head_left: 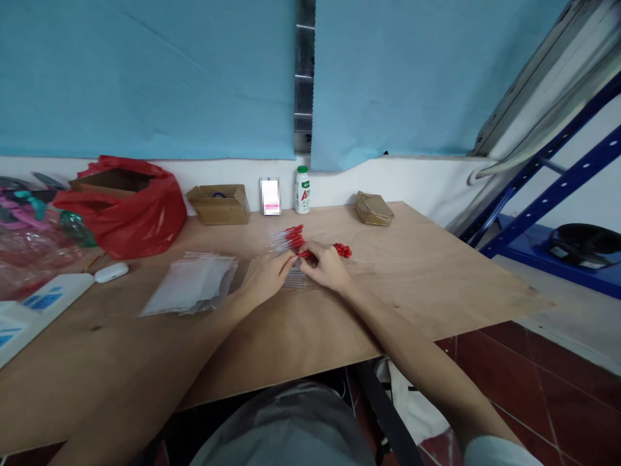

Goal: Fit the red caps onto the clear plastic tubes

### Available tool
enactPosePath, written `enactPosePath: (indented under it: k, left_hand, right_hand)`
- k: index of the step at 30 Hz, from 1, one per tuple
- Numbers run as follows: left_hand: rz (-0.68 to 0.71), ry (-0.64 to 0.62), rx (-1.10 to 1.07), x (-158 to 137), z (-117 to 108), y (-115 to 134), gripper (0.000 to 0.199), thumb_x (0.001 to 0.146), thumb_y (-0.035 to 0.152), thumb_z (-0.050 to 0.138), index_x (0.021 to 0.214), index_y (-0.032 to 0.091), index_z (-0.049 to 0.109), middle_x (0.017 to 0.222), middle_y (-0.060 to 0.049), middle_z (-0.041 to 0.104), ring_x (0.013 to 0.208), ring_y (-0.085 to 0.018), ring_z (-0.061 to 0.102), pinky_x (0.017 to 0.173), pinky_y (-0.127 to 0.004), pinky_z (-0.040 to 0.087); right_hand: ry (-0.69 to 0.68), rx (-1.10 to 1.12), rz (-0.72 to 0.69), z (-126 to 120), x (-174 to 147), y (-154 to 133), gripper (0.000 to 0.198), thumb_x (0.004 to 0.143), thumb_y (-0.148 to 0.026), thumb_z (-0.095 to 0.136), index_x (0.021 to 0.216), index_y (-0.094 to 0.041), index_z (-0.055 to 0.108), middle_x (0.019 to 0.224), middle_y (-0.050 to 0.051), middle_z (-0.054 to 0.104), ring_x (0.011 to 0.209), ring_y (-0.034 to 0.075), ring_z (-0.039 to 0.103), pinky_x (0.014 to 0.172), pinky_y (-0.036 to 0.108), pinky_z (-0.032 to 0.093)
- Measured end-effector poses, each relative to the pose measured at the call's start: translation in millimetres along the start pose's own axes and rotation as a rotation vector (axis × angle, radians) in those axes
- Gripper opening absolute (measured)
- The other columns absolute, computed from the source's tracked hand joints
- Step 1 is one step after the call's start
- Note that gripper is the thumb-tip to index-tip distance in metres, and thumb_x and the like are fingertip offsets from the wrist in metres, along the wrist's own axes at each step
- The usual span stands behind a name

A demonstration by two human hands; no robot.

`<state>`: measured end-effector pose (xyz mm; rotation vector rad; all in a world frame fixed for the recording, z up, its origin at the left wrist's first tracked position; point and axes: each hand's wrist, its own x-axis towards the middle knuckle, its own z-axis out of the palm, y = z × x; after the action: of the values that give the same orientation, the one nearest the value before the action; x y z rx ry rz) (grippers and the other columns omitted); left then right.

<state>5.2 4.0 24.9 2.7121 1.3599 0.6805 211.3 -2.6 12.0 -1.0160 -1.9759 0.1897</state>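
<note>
My left hand (266, 274) and my right hand (328, 264) meet over the middle of the table, fingertips pinched close together. Between them shows a small red piece (305, 254), gripped by my right fingers. What my left fingertips pinch is too small to tell. Just beyond lies a bunch of thin clear sticks with red ends (292, 237). Plain clear sticks (295, 279) lie under and in front of my hands. A small heap of red pieces (343, 250) sits right of my right hand, partly hidden by it.
Clear plastic bags (189, 283) lie left of my left hand. Along the back stand a cardboard box (219, 206), a phone (270, 197), a white bottle (303, 193) and a brown packet (374, 208). A red bag (138, 223) and a power strip (55, 294) are at left.
</note>
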Motion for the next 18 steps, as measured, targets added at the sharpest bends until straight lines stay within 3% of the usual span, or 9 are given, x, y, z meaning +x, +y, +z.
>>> enactPosePath:
  k: [11, 18]
  left_hand:
    - [-0.004, -0.054, 0.016, 0.7, 3.3, 1.1, 0.039, 0.110, 0.040, 0.036, 0.111, 0.025, 0.071, 0.090, -0.010, 0.077, 0.078, -0.027, 0.070, 0.069, -0.034, 0.041]
    - [0.003, -0.060, -0.032, 0.4, 1.0, 3.6, 0.039, 0.110, 0.040, 0.037, 0.110, 0.026, 0.073, 0.092, -0.010, 0.077, 0.080, -0.027, 0.070, 0.074, -0.035, 0.045]
  right_hand:
    - [-0.054, -0.044, -0.075, -4.3, -1.5, 1.5, 0.012, 0.091, -0.021, 0.059, 0.095, -0.020, 0.070, 0.086, 0.003, 0.070, 0.074, 0.016, 0.060, 0.074, 0.025, 0.045]
    - [-0.038, -0.079, -0.037, -0.7, -1.9, 1.9, 0.011, 0.086, -0.020, 0.059, 0.091, -0.019, 0.070, 0.074, 0.000, 0.065, 0.066, 0.014, 0.057, 0.069, 0.025, 0.041]
